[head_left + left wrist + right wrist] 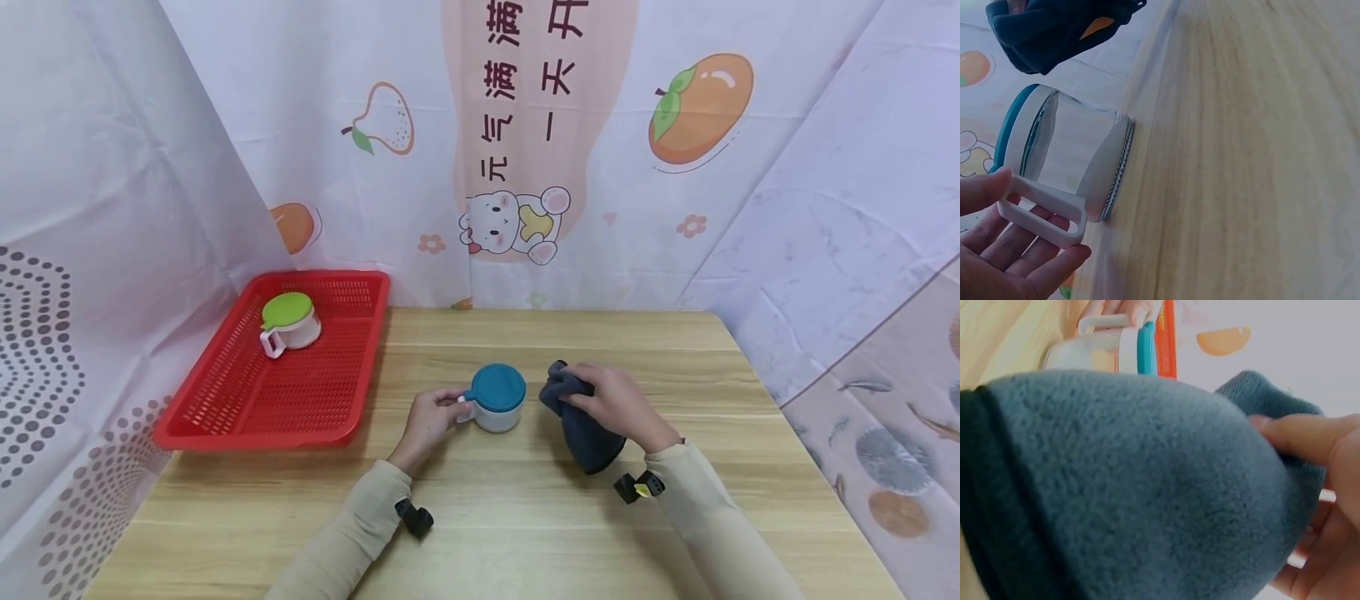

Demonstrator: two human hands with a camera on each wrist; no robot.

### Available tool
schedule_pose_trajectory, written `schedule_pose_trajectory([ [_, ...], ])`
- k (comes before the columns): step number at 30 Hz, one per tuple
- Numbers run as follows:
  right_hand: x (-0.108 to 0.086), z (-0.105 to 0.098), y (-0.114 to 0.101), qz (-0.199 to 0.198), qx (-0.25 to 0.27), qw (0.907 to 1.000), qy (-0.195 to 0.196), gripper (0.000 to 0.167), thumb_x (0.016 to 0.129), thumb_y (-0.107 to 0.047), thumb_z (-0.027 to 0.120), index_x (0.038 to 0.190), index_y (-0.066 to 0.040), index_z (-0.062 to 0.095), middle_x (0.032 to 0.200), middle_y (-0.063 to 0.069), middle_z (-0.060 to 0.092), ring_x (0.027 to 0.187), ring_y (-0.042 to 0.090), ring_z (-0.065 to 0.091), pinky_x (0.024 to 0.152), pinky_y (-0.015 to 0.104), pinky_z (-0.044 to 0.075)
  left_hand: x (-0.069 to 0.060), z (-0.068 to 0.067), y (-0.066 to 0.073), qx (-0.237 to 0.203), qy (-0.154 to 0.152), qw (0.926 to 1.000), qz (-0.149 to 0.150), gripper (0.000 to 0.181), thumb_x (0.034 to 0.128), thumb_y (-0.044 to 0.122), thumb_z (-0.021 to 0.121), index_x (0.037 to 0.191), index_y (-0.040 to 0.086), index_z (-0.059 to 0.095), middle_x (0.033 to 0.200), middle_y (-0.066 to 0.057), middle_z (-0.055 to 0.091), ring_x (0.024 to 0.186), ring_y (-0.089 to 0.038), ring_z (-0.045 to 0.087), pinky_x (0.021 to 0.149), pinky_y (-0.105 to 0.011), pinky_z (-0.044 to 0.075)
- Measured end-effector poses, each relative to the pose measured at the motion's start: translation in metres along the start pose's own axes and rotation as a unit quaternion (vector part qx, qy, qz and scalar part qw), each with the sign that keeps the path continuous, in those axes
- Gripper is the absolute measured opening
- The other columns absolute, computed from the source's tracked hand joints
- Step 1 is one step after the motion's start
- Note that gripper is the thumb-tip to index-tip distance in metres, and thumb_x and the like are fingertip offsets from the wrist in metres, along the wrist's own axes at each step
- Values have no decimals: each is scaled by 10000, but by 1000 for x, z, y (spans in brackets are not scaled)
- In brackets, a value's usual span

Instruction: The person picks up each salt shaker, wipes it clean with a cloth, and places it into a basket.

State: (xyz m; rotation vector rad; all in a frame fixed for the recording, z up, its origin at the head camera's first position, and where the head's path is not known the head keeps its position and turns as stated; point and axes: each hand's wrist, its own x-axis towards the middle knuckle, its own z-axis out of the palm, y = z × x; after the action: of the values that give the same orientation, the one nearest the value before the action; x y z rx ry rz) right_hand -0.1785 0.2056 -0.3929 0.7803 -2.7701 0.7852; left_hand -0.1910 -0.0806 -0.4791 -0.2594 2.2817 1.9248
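Observation:
A clear glass seasoning jar (pixel 498 400) with a blue lid and a white handle stands upright on the table. My left hand (pixel 431 423) holds it by the handle (pixel 1044 209), the thumb on the upper end and the fingers behind and below. To the right of the jar, my right hand (pixel 617 403) grips a dark grey-blue cloth (pixel 588 437) bunched at its top, thumb against the fabric. The cloth's lower part hangs down near the tabletop, apart from the jar. In the right wrist view the cloth (pixel 1129 475) hides part of the jar.
A red plastic basket (pixel 365 358) with perforated sides stands at the left of the wooden table (pixel 495 517). Inside it, toward the back, sits a similar jar with a green lid (pixel 287 309). Printed white curtains (pixel 420 200) hang behind the table and along both sides.

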Motion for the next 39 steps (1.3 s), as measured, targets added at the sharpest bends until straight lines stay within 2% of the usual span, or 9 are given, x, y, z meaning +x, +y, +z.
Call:
schedule_pose_trajectory([
  [3, 4, 5, -4, 231, 54, 9997, -65, 202, 857, -160, 738, 1045, -86, 723, 930, 49, 712, 798, 175, 649, 699, 350, 526, 0, -1, 1, -13, -24, 10000, -6, 265, 863, 109, 722, 1100, -8, 701, 1026, -134, 724, 861, -115, 654, 765, -287, 563],
  [7, 8, 14, -4, 656, 385, 9970, -134, 211, 877, -162, 716, 1066, -68, 729, 1021, 108, 724, 924, 260, 682, 785, 419, 554, 0, -1, 1, 11, -57, 10000, -29, 254, 866, 107, 718, 1092, -8, 700, 1016, -129, 725, 862, -115, 657, 779, -303, 569],
  [9, 8, 19, -4, 850, 555, 9947, -146, 195, 882, -170, 712, 1054, -81, 735, 1026, 105, 729, 925, 253, 684, 790, 409, 554, 0, -1, 0, 57, -71, 10000, -20, 247, 867, 109, 717, 1086, -5, 701, 1007, -124, 728, 854, -111, 656, 764, -292, 566],
  [14, 9, 30, -3, 1184, 694, 9901, -298, 108, 878, -198, 713, 936, -110, 737, 817, 23, 703, 679, 137, 579, 618, 294, 457, 0, 0, 0, 111, -78, 9999, 37, 237, 862, 107, 720, 1069, -9, 703, 976, -119, 735, 823, -102, 651, 724, -275, 553],
  [18, 10, 38, -5, 1346, 688, 9875, -453, 133, 871, -215, 719, 806, -102, 694, 626, -41, 520, 567, 111, 427, 547, 248, 345, 0, 0, 0, 124, -53, 9999, 73, 238, 859, 103, 724, 1065, -13, 704, 967, -121, 735, 814, -100, 650, 711, -268, 549],
  [22, 11, 45, -9, 1373, 617, 9877, -427, 184, 861, -203, 730, 735, -95, 651, 570, -60, 366, 532, 104, 359, 526, 228, 287, -1, 0, 0, 130, -46, 9999, 100, 228, 855, 100, 726, 1054, -11, 709, 966, -125, 737, 811, -104, 652, 696, -256, 548],
  [26, 12, 51, -15, 1278, 501, 9897, -406, 175, 849, -201, 741, 746, -84, 662, 568, -66, 344, 529, 97, 329, 518, 218, 252, -1, 1, 0, 124, -50, 9998, 131, 221, 845, 87, 733, 1035, -22, 710, 953, -133, 738, 798, -110, 652, 674, -251, 544],
  [34, 11, 61, -30, 1231, 321, 9915, -279, 162, 832, -191, 759, 746, -77, 684, 618, -27, 555, 554, 98, 429, 519, 219, 346, -2, 1, 1, 179, -61, 9998, 115, 194, 848, 85, 732, 1010, -20, 716, 943, -140, 743, 797, -118, 664, 683, -267, 558],
  [39, 9, 70, -44, 1079, -308, 9936, 92, 168, 805, -181, 781, 729, -62, 689, 625, 2, 617, 548, 98, 472, 524, 243, 406, -4, 0, 4, 283, -41, 9994, 173, 184, 841, 72, 734, 990, -34, 716, 927, -152, 744, 777, -111, 661, 672, -272, 558],
])
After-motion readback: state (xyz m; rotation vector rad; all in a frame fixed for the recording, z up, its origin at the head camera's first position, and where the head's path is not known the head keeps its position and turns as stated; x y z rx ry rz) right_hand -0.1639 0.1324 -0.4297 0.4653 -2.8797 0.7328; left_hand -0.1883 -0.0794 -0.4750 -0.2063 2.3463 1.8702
